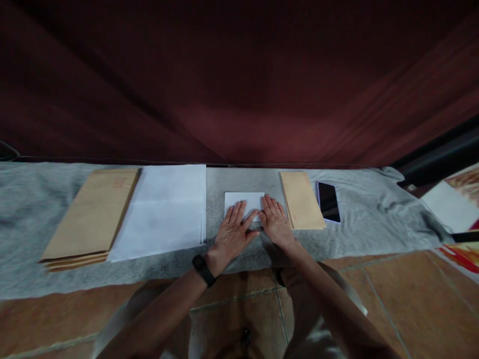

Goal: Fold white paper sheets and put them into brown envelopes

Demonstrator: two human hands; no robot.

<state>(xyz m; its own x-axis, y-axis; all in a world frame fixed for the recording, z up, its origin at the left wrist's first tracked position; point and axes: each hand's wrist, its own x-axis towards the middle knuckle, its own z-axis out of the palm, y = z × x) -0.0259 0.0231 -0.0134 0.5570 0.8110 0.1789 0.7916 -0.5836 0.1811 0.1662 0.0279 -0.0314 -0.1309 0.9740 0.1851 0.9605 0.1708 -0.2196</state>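
Note:
A small rectangle of white paper [247,197], which looks folded, lies flat on the grey cloth in front of me. My left hand [234,229] rests palm down on its left and lower part, fingers spread. On the right end of the same paper lies my right hand [276,222], flat with its fingers stretched out. The two thumbs nearly meet near the paper's lower edge. To the right of my right hand are small brown envelopes [302,199]. Left of my left hand, a stack of large white sheets [168,207] shows a faint crease across it.
Large brown envelopes [93,214] are stacked at the far left, partly against the white sheets. A phone [328,202] lies beside the small envelopes. The grey cloth [374,214] covers the work surface. Behind it hangs a dark red curtain [239,99]; printed sheets [456,204] show at right.

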